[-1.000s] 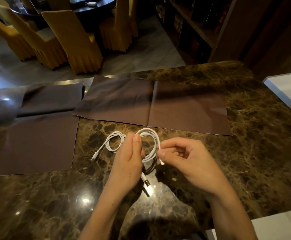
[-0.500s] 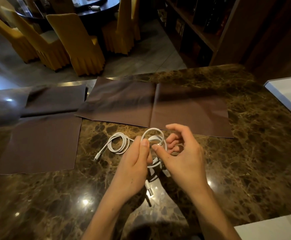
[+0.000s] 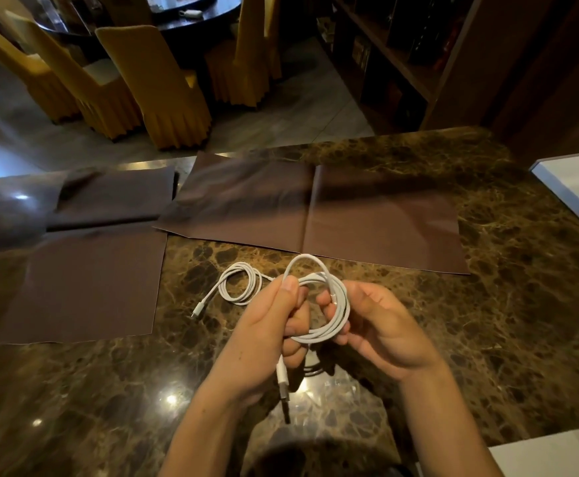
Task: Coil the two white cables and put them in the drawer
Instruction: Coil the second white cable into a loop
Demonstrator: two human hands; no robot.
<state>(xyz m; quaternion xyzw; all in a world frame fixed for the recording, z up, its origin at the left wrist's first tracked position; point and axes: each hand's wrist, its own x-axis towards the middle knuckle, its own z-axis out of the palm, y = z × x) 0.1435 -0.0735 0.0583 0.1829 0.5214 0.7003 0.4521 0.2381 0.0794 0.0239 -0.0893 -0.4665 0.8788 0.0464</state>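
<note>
White cable coil (image 3: 343, 306), both hands (image 3: 267, 332) (image 3: 384, 325) gripping

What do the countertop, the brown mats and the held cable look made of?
Countertop: polished veined stone, likely marble; lights reflect sharply. Brown mats: thin matte sheet, perhaps paper or leatherette; one shows a crease. Held cable: smooth white plastic-looking jacket, bending easily.

Glossy marble table (image 3: 487, 304), matt cloths (image 3: 84, 284)

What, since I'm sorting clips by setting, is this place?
Probably a dining room, home or restaurant: yellow-covered chairs at a dark round table, a bookshelf, and a marble table in front.
</note>
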